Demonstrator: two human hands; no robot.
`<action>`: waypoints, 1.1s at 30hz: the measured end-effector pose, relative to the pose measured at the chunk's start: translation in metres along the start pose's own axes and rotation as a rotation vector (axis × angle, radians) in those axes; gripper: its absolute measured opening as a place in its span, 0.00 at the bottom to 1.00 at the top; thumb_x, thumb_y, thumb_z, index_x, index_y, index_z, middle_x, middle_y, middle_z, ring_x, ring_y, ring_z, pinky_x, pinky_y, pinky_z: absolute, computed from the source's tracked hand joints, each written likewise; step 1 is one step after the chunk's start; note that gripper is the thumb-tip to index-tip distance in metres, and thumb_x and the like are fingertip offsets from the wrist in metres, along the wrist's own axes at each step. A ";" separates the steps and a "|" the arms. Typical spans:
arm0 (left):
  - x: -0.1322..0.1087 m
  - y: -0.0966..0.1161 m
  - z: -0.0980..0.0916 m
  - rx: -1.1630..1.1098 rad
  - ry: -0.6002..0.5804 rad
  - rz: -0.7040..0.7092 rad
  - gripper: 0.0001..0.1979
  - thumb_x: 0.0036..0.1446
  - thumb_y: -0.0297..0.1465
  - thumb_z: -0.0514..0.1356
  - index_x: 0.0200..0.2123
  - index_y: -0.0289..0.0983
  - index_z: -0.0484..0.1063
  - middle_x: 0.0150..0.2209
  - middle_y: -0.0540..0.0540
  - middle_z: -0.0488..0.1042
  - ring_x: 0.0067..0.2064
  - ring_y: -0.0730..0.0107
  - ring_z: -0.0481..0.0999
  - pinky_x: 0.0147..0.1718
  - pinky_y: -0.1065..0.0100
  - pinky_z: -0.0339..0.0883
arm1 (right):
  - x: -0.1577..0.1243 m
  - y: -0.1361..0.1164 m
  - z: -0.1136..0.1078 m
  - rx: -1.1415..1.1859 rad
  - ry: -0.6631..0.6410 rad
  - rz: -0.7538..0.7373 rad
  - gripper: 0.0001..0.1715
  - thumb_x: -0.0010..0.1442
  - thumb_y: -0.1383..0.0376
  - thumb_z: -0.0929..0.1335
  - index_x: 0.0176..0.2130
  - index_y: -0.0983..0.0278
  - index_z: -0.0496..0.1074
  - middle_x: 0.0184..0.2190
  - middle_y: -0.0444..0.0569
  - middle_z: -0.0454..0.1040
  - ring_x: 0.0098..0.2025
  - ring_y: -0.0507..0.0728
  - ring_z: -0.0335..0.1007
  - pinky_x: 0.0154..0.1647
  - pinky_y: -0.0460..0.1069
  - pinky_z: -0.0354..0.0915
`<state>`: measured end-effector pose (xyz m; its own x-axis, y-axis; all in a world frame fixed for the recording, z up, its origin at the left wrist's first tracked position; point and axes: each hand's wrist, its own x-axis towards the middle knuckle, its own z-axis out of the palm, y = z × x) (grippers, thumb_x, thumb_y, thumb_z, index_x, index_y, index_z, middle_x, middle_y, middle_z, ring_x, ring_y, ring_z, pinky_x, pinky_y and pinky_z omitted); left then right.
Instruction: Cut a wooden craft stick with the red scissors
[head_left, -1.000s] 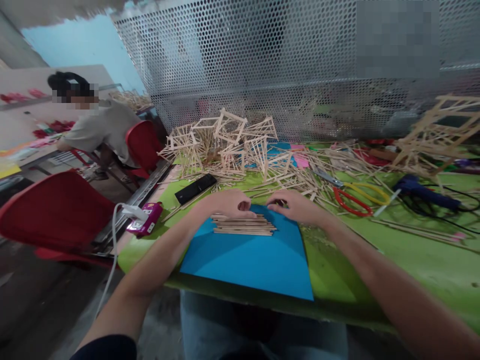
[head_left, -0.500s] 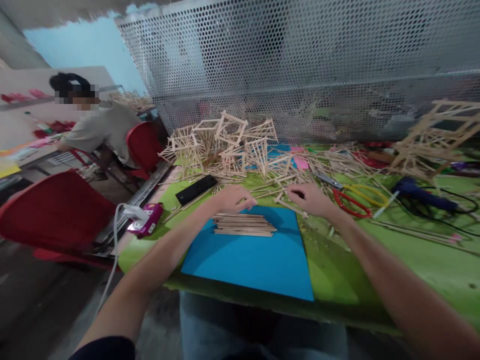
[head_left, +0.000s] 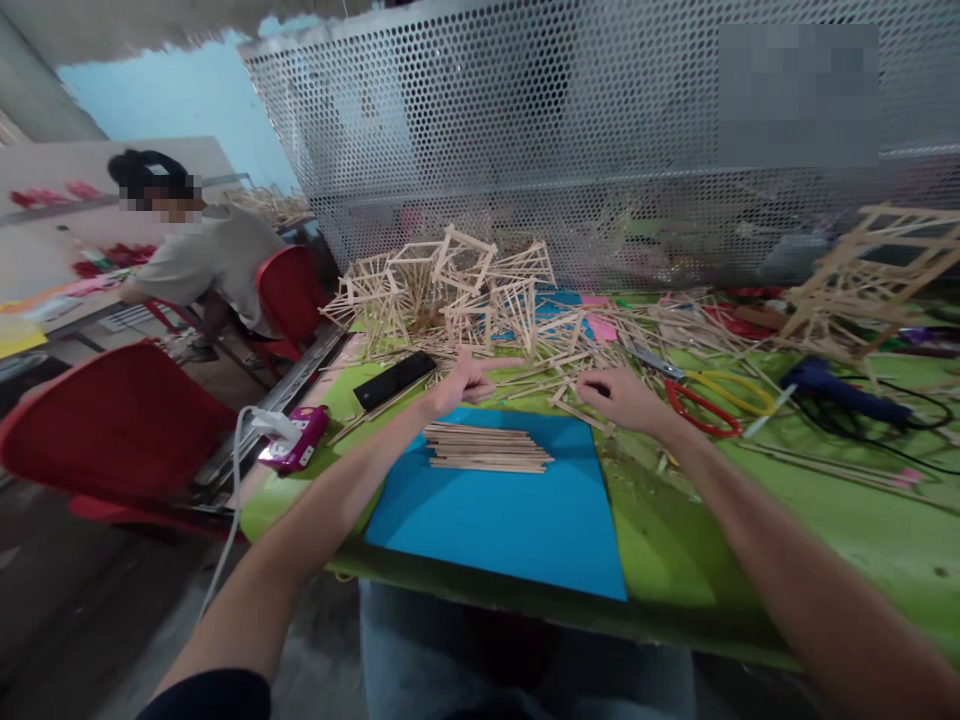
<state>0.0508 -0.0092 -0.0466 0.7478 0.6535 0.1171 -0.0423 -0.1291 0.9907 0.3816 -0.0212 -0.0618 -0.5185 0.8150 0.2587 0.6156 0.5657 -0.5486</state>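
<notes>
My left hand (head_left: 459, 384) is over the far edge of a blue sheet (head_left: 495, 530), thumb raised and one finger stretched to the right, the other fingers curled; I see nothing held in it. Just below it, a row of thin wooden sticks (head_left: 489, 450) lies side by side on the sheet. My right hand (head_left: 619, 398) is closed beyond the sheet's far right corner, and whatever its fingers hold is hidden. Close to that hand lies a small joined piece of sticks (head_left: 581, 410). A heap of stick frames (head_left: 457, 285) rises behind both hands.
Scissors (head_left: 705, 400) and a blue glue gun (head_left: 851, 390) with its cable lie to the right. A black case (head_left: 394, 379) and a purple power socket (head_left: 296, 438) are at left. Behind stands a perforated metal screen (head_left: 480, 130). A person (head_left: 217, 255) sits further left, near red chairs (head_left: 112, 430).
My left hand has lifted slightly away from the row of sticks and turned, its thumb now up and a finger extended. My right hand stays almost where it was.
</notes>
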 end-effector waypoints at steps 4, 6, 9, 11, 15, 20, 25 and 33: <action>0.000 0.001 0.002 0.041 0.027 -0.046 0.53 0.65 0.65 0.33 0.66 0.26 0.67 0.17 0.59 0.43 0.21 0.73 0.39 0.25 0.66 0.38 | 0.000 0.001 0.000 -0.002 0.004 -0.001 0.15 0.63 0.62 0.64 0.25 0.61 0.62 0.21 0.40 0.60 0.26 0.52 0.54 0.30 0.49 0.49; 0.000 0.003 0.003 0.052 0.031 -0.046 0.55 0.64 0.66 0.32 0.65 0.26 0.68 0.16 0.59 0.43 0.21 0.73 0.39 0.25 0.66 0.38 | 0.000 0.000 0.000 -0.002 0.004 0.000 0.14 0.63 0.63 0.64 0.25 0.61 0.63 0.21 0.41 0.61 0.26 0.52 0.55 0.30 0.49 0.49; 0.000 0.003 0.002 0.083 0.025 -0.039 0.57 0.61 0.68 0.30 0.58 0.29 0.74 0.16 0.59 0.42 0.21 0.73 0.39 0.25 0.66 0.38 | 0.000 -0.003 0.000 -0.003 -0.005 0.003 0.15 0.64 0.62 0.64 0.25 0.61 0.62 0.21 0.40 0.61 0.26 0.52 0.54 0.30 0.49 0.49; 0.000 -0.001 -0.001 0.118 0.002 -0.032 0.57 0.58 0.70 0.29 0.43 0.31 0.80 0.16 0.58 0.42 0.20 0.74 0.40 0.25 0.65 0.40 | 0.000 -0.005 -0.001 -0.003 -0.017 0.005 0.17 0.65 0.62 0.63 0.25 0.61 0.61 0.21 0.40 0.60 0.25 0.51 0.53 0.30 0.50 0.48; 0.001 -0.007 -0.005 0.173 -0.019 0.040 0.47 0.59 0.71 0.31 0.16 0.39 0.62 0.15 0.53 0.48 0.19 0.75 0.47 0.24 0.64 0.46 | 0.000 -0.008 -0.001 -0.004 -0.021 0.005 0.17 0.65 0.62 0.64 0.25 0.61 0.59 0.21 0.40 0.59 0.25 0.51 0.52 0.30 0.50 0.48; 0.005 -0.004 0.001 0.185 0.041 0.145 0.26 0.66 0.54 0.59 0.40 0.36 0.80 0.37 0.40 0.81 0.44 0.63 0.80 0.50 0.61 0.71 | 0.001 -0.007 0.000 -0.002 -0.017 0.008 0.17 0.65 0.61 0.64 0.25 0.61 0.62 0.21 0.40 0.61 0.26 0.52 0.54 0.30 0.50 0.48; 0.008 -0.005 0.005 0.124 -0.026 0.195 0.40 0.65 0.41 0.65 0.76 0.51 0.54 0.78 0.47 0.51 0.79 0.59 0.47 0.76 0.55 0.45 | 0.000 -0.003 0.000 0.023 -0.013 0.009 0.20 0.66 0.58 0.65 0.24 0.61 0.62 0.20 0.41 0.61 0.25 0.52 0.54 0.30 0.50 0.49; 0.006 0.003 0.006 0.264 -0.048 0.200 0.34 0.69 0.34 0.60 0.75 0.51 0.55 0.77 0.44 0.52 0.77 0.55 0.53 0.69 0.54 0.60 | 0.005 -0.026 0.005 0.717 0.295 0.074 0.38 0.70 0.37 0.54 0.64 0.53 0.69 0.66 0.50 0.71 0.69 0.62 0.64 0.66 0.59 0.65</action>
<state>0.0591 -0.0100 -0.0432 0.7726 0.5609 0.2975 -0.0228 -0.4438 0.8958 0.3598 -0.0320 -0.0506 -0.2497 0.9040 0.3471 0.0557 0.3713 -0.9268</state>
